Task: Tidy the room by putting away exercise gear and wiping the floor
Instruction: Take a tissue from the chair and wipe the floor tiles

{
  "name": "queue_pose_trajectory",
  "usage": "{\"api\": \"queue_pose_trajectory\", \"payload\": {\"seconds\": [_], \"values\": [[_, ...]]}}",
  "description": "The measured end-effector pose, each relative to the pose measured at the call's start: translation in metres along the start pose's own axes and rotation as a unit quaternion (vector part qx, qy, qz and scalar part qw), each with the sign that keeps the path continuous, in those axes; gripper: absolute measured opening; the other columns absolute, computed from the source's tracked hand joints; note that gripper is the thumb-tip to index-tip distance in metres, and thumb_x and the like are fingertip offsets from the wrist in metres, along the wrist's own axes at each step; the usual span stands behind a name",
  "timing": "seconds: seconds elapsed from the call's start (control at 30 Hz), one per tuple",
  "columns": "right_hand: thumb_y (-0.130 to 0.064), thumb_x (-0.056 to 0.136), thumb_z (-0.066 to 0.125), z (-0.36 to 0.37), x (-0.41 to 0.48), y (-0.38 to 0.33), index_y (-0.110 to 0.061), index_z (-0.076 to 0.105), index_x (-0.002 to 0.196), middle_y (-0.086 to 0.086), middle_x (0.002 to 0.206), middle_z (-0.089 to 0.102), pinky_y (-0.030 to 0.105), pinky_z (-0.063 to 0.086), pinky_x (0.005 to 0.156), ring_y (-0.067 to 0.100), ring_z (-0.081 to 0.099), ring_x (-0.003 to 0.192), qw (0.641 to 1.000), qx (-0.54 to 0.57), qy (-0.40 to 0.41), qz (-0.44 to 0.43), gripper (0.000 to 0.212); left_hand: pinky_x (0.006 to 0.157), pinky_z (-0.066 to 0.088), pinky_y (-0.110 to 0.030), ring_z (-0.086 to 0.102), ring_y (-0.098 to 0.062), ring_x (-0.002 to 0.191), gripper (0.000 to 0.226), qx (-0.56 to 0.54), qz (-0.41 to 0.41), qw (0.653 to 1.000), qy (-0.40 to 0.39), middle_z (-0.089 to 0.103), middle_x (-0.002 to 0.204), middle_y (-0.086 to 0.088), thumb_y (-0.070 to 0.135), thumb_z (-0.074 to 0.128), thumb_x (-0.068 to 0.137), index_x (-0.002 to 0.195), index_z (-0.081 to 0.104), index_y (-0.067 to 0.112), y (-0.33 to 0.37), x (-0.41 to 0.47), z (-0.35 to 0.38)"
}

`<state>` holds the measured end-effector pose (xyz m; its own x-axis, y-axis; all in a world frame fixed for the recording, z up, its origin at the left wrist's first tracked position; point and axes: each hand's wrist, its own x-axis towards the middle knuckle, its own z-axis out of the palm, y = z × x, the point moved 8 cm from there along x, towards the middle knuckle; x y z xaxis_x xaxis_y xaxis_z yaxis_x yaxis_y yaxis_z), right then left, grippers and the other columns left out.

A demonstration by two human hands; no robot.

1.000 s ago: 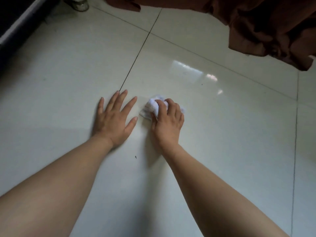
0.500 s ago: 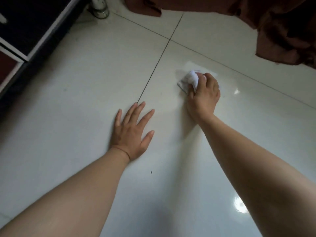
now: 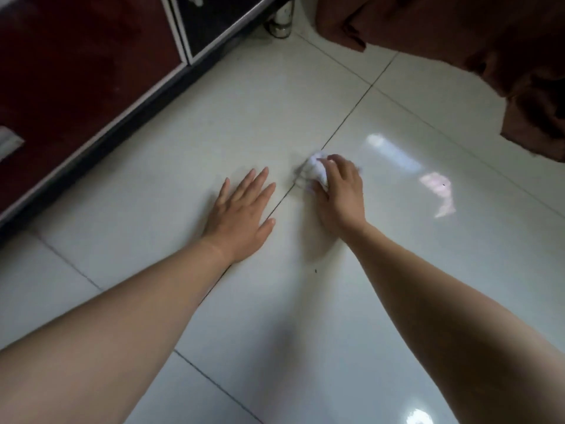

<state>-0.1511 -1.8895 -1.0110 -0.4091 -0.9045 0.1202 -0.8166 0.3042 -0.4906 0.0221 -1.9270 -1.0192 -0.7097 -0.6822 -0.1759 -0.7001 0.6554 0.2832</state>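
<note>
On the glossy white tile floor (image 3: 198, 133), our right hand (image 3: 339, 194) clamps a crumpled white cloth (image 3: 316, 172) against a grout line (image 3: 345, 117). Our left hand (image 3: 241, 215) lies flat beside it, fingers spread. A dark red cabinet (image 3: 76, 71) stands to the left and brown fabric (image 3: 489, 41) hangs to the right.

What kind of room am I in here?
Likely a room in a home: glossy white tiled floor, a dark red cabinet with a metal leg, and brown fabric draped nearby.

No legible text, label, brand, number or sign — checked on cabinet fronts (image 3: 85, 71), floor tiles (image 3: 229, 117), brown fabric (image 3: 489, 32), white cloth (image 3: 316, 170).
</note>
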Motion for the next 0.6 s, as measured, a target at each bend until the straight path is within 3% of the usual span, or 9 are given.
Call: {"api": "queue_pose_trajectory", "payload": {"seconds": [0.1,0.23,0.37,0.5,0.53,0.6], "values": [[-0.042,0.087,0.049,0.032,-0.04,-0.061,-0.015,0.058,0.117,0.008,0.122,0.053,0.038,0.034,0.096,0.029,0.045,0.113,0.997,-0.004,-0.019,-0.07,0.041,0.115,-0.002,-0.044,-0.003,-0.013,0.145,0.062,-0.017,-0.107,0.993,0.051,0.0,0.159,0.003,0.042,0.033,0.093,0.148,0.018,0.019,-0.048,-0.048,-0.004],[-0.046,0.092,0.041,0.043,-0.085,-0.078,-0.021,0.057,0.117,0.002,0.124,0.051,0.039,0.036,0.097,0.025,0.044,0.119,0.992,-0.009,-0.054,-0.111,0.039,0.115,-0.001,-0.049,0.0,-0.015,0.145,0.071,-0.024,-0.159,0.986,0.04,0.004,0.158,0.002,0.047,0.02,0.085,0.149,0.016,0.016,-0.085,-0.095,0.001],[-0.049,0.087,0.034,0.03,-0.053,-0.051,-0.015,0.051,0.125,0.009,0.127,0.049,0.037,0.03,0.098,0.028,0.041,0.12,0.999,-0.036,-0.004,-0.027,0.054,0.114,-0.006,-0.048,-0.011,-0.013,0.144,0.078,-0.005,-0.161,0.987,-0.007,-0.01,0.158,0.004,0.054,0.0,0.079,0.15,0.001,0.02,-0.095,-0.109,0.014],[-0.044,0.088,0.037,0.043,-0.004,-0.048,-0.017,0.041,0.134,0.011,0.138,0.037,0.046,0.019,0.11,0.031,0.03,0.129,0.993,-0.049,0.005,0.11,0.054,0.112,-0.01,-0.048,-0.022,-0.014,0.142,0.066,-0.01,-0.158,0.986,-0.06,-0.024,0.154,0.006,0.049,0.015,0.094,0.148,-0.011,0.021,-0.1,-0.104,0.02],[-0.043,0.089,0.038,0.05,-0.001,-0.057,-0.017,0.042,0.134,0.011,0.138,0.037,0.047,0.02,0.109,0.031,0.03,0.129,0.993,-0.044,-0.005,0.108,0.052,0.112,-0.011,-0.048,-0.023,-0.014,0.141,0.066,-0.013,-0.157,0.985,-0.071,-0.026,0.154,0.006,0.048,0.019,0.096,0.148,-0.012,0.021,-0.1,-0.104,0.021],[-0.047,0.088,0.037,0.063,-0.011,-0.089,-0.017,0.049,0.129,0.012,0.133,0.044,0.046,0.028,0.104,0.032,0.037,0.123,0.999,-0.033,-0.025,0.018,0.052,0.112,-0.01,-0.048,-0.023,-0.014,0.141,0.067,-0.014,-0.155,0.985,-0.071,-0.026,0.154,0.006,0.05,0.016,0.094,0.147,-0.013,0.021,-0.101,-0.105,0.02]]}}
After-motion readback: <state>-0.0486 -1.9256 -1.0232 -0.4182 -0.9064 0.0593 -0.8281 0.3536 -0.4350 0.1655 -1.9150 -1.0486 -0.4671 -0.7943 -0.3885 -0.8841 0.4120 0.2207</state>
